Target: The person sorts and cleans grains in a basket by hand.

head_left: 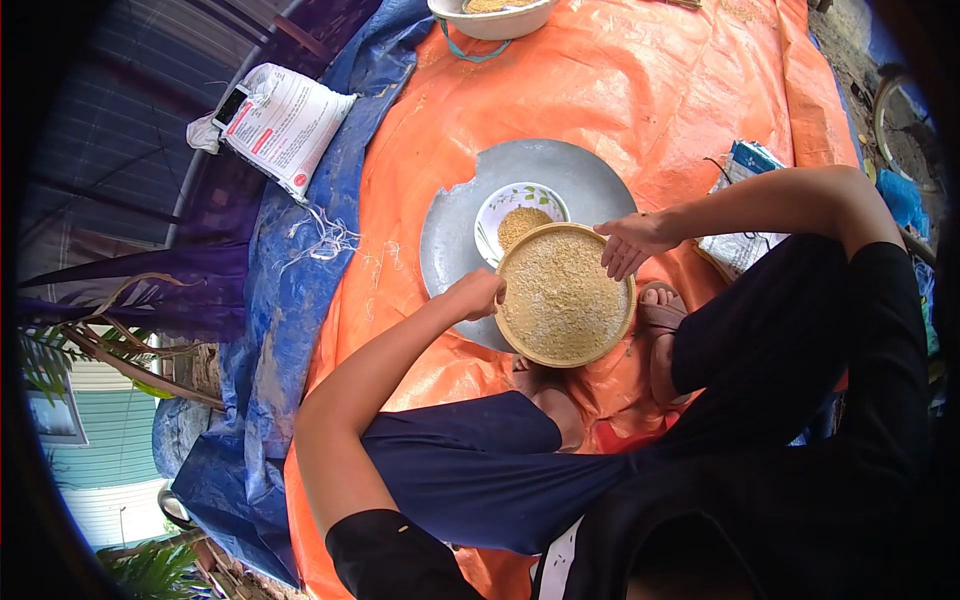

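Observation:
A round yellow-rimmed sieve (565,350) is tilted between my feet, covered with pale grain (565,285). Closed on its left rim is my left hand (478,296). At the upper right rim, my right hand (633,245) has its fingers stretched out and apart over the edge of the grain. Behind the sieve, a white bowl with a green leaf pattern (549,197) holds brownish grain (520,224); the sieve hides its near side. Under the bowl lies a large round grey metal tray (590,172) with a ragged edge at its upper left.
An orange tarp (400,180) covers the ground, with blue tarp (290,260) along the left. A white printed sack (290,125) lies there beside loose threads (325,240). Further off stands a basin of grain (500,25). More packaging (735,250) lies by my right knee.

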